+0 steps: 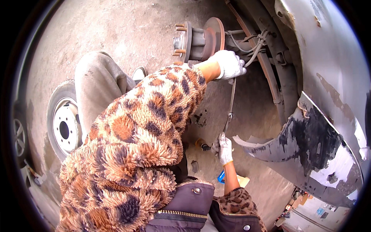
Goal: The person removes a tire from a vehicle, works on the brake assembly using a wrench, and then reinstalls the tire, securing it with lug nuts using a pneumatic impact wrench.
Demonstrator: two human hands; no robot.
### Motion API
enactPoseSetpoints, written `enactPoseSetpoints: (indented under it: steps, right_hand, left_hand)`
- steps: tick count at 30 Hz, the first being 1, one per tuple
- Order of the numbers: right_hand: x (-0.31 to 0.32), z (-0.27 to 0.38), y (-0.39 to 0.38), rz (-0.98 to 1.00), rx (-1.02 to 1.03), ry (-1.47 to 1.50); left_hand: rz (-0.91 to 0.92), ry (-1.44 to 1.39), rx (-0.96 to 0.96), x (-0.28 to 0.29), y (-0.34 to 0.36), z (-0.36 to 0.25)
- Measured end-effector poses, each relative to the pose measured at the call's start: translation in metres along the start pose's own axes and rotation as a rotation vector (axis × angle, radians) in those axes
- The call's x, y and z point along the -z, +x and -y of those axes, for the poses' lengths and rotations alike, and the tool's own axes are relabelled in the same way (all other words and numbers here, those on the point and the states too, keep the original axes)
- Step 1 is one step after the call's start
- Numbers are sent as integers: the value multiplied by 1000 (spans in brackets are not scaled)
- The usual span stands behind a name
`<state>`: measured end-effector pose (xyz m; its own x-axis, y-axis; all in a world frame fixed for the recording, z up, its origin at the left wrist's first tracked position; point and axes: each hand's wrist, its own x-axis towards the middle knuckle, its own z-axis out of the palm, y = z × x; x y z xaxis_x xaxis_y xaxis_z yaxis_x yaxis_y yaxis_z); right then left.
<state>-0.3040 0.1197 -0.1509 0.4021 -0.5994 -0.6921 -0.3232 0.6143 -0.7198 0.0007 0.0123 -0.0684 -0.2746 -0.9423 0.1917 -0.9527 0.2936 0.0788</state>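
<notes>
My left hand, in a white knit glove, is closed at the upper end of a long metal wrench, beside a rusty wheel hub with studs. Around the wrench's lower end my gloved right hand is closed. A ring or joint shows partway along the tool; whether it is one wrench or two hooked together is unclear. What the wrench's top end meets is hidden by my left hand. Cables and a rusty flat bar run just past the hub.
On the right hangs a scraped, torn body panel with a jagged edge near my right hand. A white steel wheel stands at left by a bent grey-trousered leg. A yellow-and-black object and a blue item lie below.
</notes>
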Motion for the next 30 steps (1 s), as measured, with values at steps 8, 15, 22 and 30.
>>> enactPoseSetpoints:
  steps: [8,15,22,30]
  right_hand:
    - [-2,1,-3,-20,-27,-38]
    - [-4,6,-4,-24,-43,-20]
    - [-5,9,-7,-66,-94,20]
    - [-2,12,-7,-95,-163,-55]
  left_hand:
    - [62,16,19,3,1,-1]
    - [102,4,49,0,5,0]
    - [97,-30,44,2,4,0]
    - [118,-64,46,-2,9,2]
